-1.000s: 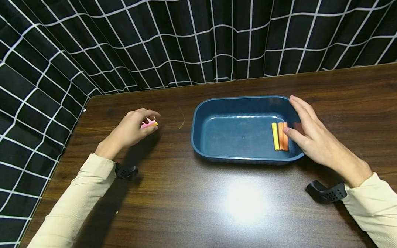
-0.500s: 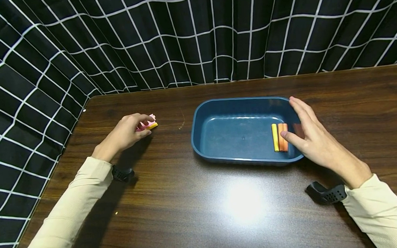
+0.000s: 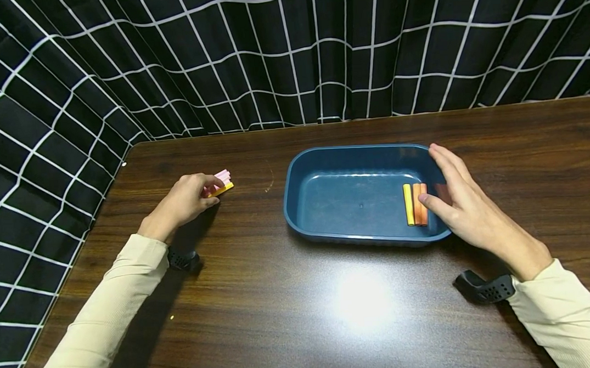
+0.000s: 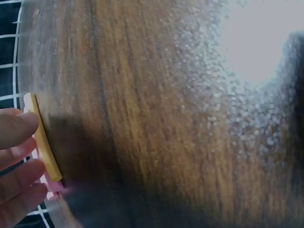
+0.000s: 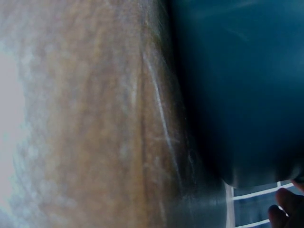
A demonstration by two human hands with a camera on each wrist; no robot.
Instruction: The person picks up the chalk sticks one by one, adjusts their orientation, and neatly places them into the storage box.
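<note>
The blue bin stands on the brown, wood-grained surface. Well to the left of the bin, the left hand curls its fingers over a small bundle of pink sticks with a yellow-orange stick along the bundle's near side, the thumb lying against that stick. Whether the bundle touches the surface or is slightly above it, I cannot tell.

At the bin's right end is the right hand, thumb spread well away from nearly straight fingers. The fingers lie along the outer side of the bin's far right corner and the thumb reaches over its inside; how firmly it touches the rim cannot be told.

Inside the bin, near its right end, a yellow stick lies just beside orange sticks, partly covered by the thumb. Behind the bin hangs a black cloth with white grid lines.
</note>
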